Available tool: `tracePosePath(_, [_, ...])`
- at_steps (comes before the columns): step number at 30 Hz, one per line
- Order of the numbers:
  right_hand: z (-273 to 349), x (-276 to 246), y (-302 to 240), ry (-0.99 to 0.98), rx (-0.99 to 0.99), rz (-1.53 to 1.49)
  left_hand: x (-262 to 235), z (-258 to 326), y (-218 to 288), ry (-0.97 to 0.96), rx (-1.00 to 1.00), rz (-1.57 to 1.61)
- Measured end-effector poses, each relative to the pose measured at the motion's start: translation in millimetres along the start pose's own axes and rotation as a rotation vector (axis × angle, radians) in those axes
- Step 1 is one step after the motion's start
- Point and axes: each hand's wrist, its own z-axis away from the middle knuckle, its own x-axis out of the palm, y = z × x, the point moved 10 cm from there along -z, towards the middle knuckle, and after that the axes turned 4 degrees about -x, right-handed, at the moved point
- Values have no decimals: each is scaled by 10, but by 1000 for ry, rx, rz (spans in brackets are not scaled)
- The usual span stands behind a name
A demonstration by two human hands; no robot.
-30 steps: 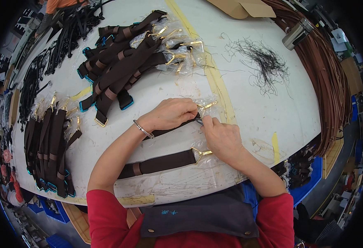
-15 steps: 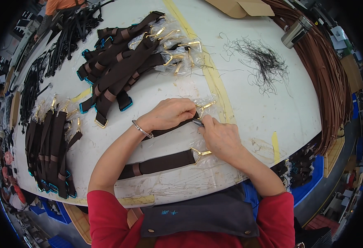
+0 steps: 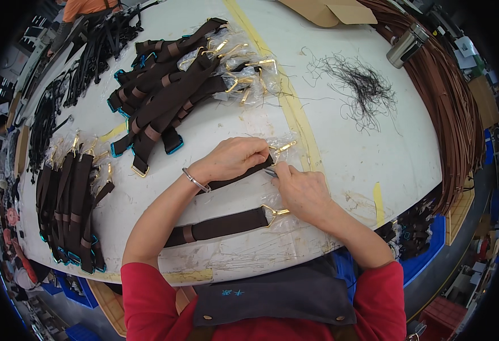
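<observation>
My left hand (image 3: pixel 235 158) is closed, its fingers pinching a dark brown webbing strap (image 3: pixel 243 176) near the end with a gold snap hook (image 3: pixel 284 147) in clear plastic. Partly hidden inside my closed right hand (image 3: pixel 304 192) is a pair of small metal thread snips (image 3: pixel 270 172). Their tips are at the strap's edge, just under the hook end. Nearer to me lies a second brown strap (image 3: pixel 229 225) with a leather loop and a gold hook (image 3: pixel 275 213), its left end covered by my left forearm.
Brown straps with gold hooks and blue-wrapped buckles are piled at the upper left (image 3: pixel 170 94) and at the left (image 3: pixel 70 199). Loose black threads (image 3: pixel 363 85) lie at the upper right. Beyond them are a steel flask (image 3: pixel 407 45) and long brown strips (image 3: pixel 445 96).
The tips of the snips look slightly farther apart, and my right hand has shifted a little. My left hand keeps its hold on the strap.
</observation>
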Motion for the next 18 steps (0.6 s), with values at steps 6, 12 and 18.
tracePosePath(6, [-236, -336, 270, 49, 5, 42, -191, 73, -168, 220, -208, 140])
tracePosePath(12, [-236, -239, 219, -269, -77, 27, -157, 150, -184, 323, -200, 101])
tracePosePath(18, [-410, -257, 317, -409, -108, -117, -141, 193, -251, 361, -256, 271])
